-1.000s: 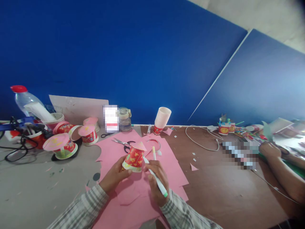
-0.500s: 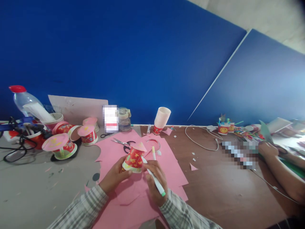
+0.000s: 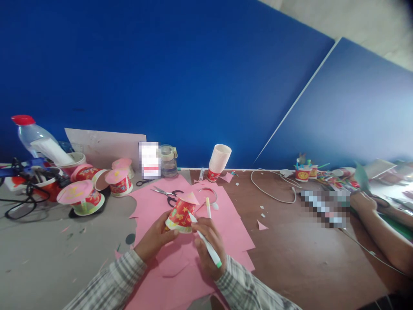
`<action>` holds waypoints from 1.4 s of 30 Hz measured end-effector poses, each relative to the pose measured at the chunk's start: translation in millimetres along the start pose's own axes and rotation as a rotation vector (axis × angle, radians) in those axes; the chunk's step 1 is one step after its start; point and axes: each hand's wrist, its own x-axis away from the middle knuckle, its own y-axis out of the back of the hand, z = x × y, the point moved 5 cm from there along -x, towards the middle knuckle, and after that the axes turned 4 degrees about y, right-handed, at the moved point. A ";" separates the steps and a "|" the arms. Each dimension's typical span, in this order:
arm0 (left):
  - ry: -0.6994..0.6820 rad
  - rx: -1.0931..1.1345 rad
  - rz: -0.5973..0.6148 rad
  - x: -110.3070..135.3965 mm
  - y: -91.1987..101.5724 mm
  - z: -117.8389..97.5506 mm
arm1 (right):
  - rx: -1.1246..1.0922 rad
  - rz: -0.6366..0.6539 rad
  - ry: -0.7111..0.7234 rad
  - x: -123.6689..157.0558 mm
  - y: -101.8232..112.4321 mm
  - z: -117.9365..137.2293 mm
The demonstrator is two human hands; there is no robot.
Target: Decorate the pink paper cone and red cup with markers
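Observation:
In my left hand (image 3: 157,237) is a red paper cup (image 3: 182,212) with gold patterns, turned rim-down and tilted, a pink paper piece on its upper end. My right hand (image 3: 209,246) grips a white marker (image 3: 209,247) with a green end; its tip meets the cup's side. Under both hands lie pink paper sheets (image 3: 222,228). Behind the cup, scissors (image 3: 167,194) rest on the paper with blades apart. A second marker with a yellow end (image 3: 208,207) lies just beyond my right hand.
Several decorated paper cups (image 3: 119,181) stand at the left, near a clear bottle (image 3: 35,137) with a red cap. A stack of paper cups (image 3: 219,160) leans at the back. A white cable (image 3: 274,198) crosses the brown table. Another person's arm (image 3: 380,232) is at the right.
The marker tip in my right hand has shifted slightly left across the cup's side. My left hand holds the cup almost still.

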 end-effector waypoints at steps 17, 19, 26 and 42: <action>-0.028 0.005 0.023 -2.3 0.7 1.1 | 0.007 0.019 0.025 -0.7 -2.8 4.1; -0.033 0.007 0.024 -2.2 0.5 0.5 | 0.013 -0.006 0.020 -1.7 -0.4 4.1; -0.015 -0.002 0.022 -1.9 1.4 0.9 | 0.042 -0.049 0.030 -4.1 4.4 6.6; -0.011 0.005 -0.017 -3.1 3.6 3.7 | 0.005 -0.034 -0.040 -0.7 0.7 0.9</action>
